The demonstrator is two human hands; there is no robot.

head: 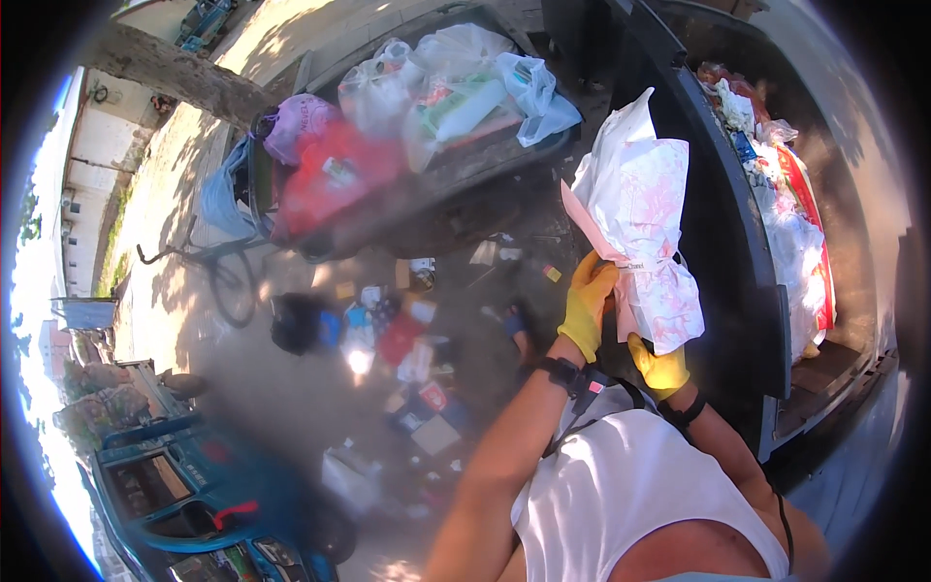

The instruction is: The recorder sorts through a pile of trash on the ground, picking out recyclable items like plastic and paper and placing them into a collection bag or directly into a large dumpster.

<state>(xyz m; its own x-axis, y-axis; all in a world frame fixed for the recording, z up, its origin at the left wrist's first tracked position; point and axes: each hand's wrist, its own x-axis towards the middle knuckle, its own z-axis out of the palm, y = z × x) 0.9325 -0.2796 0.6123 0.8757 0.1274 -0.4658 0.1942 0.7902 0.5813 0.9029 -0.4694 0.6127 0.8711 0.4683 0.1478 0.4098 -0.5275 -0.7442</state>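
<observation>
My left hand [590, 302], in a yellow glove, grips the side of a pink and white bouquet wrapper [644, 204] near its ribbon tie. My right hand [660, 367], also in a yellow glove, is at the wrapper's lower end, with its fingers partly hidden behind the paper. The wrapper is gathered at a narrow waist by a pale ribbon [634, 266] that bears writing, and flares out above it. No flowers show; what is inside is hidden. Just right of the wrapper stands the dark metal edge [756, 240] of a large waste container.
Bagged refuse [789, 240] lies inside the container at right. A cart [502, 164] piled with plastic bags [451, 94] stands ahead. Loose litter [400, 335] covers the ground at left, near a black bag [294, 324]. A teal vehicle [196, 480] stands at lower left, a tree trunk [182, 73] at upper left.
</observation>
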